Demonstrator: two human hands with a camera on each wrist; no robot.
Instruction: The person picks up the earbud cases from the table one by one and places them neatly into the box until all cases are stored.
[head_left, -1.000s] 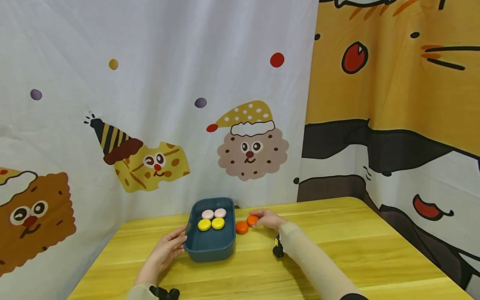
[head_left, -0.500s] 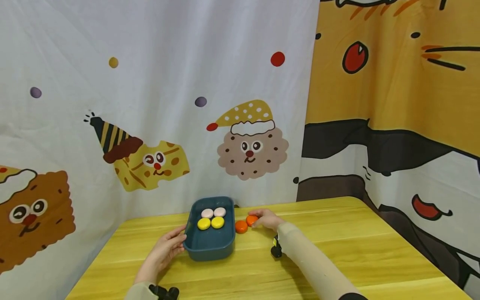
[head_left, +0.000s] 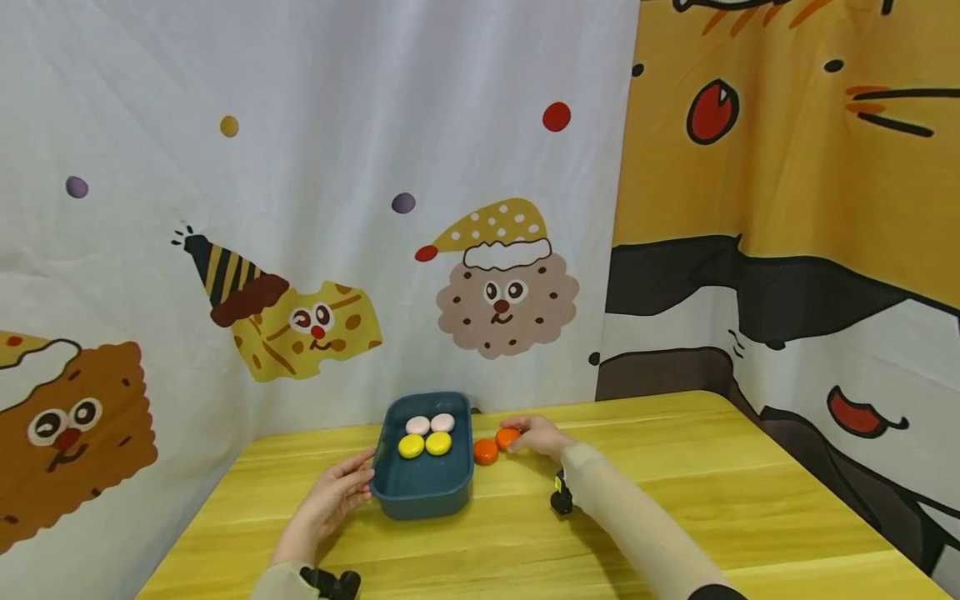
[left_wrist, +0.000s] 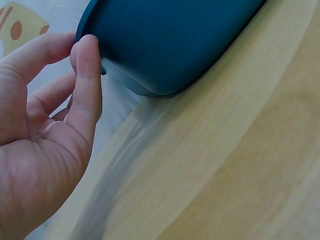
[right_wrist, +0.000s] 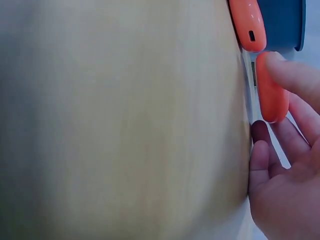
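A dark blue, rounded rectangular bin [head_left: 423,506] stands on the table. My left hand [head_left: 330,500] pinches its left rim between thumb and index finger, the bin's wall [left_wrist: 165,45] filling the top of the left wrist view. To the right of the bin, my right hand [head_left: 543,437] grips a glossy orange rounded disc [right_wrist: 270,95], with the thumb on its near face and fingers behind. Another orange disc [head_left: 486,452] lies between it and the bin, with a small dark slot in its edge. Two yellow discs [head_left: 425,445] and two pale pink discs [head_left: 430,425] lie inside the bin.
The wood-grained yellow table [head_left: 675,483] runs back to a printed curtain [head_left: 330,125] with cartoon figures. A small dark thing [head_left: 476,410] peeks out behind the bin's back right corner. Small black cameras [head_left: 562,496] sit at both wrists.
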